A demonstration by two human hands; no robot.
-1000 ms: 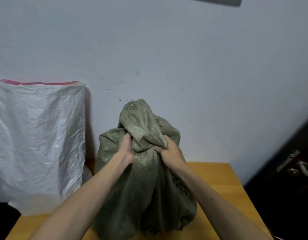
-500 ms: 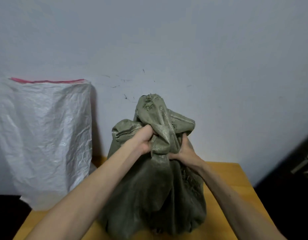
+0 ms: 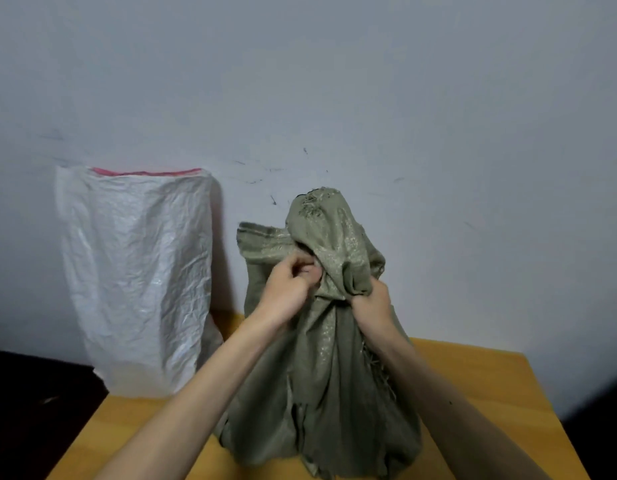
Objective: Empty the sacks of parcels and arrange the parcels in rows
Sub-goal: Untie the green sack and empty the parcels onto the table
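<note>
An olive-green woven sack [image 3: 321, 393] stands upright on the wooden table [image 3: 480, 386], its top bunched and knotted. My left hand [image 3: 289, 285] pinches the fabric at the left of the knot. My right hand [image 3: 371, 301] grips the gathered neck on the right. A flap of the sack's mouth sticks out to the left above my left hand. A white woven sack [image 3: 137, 282] with a pink top edge stands upright at the table's back left against the wall. No parcels are visible; what the sacks hold is hidden.
The grey-white wall [image 3: 335, 98] rises directly behind both sacks. The table's left edge drops to a dark area [image 3: 30, 410], and a dark area also lies beyond its right edge.
The green sack's top has loosened and a flap has spread out to the left. My left hand shifted from gripping the neck to pinching at the knot. The view moved left.
</note>
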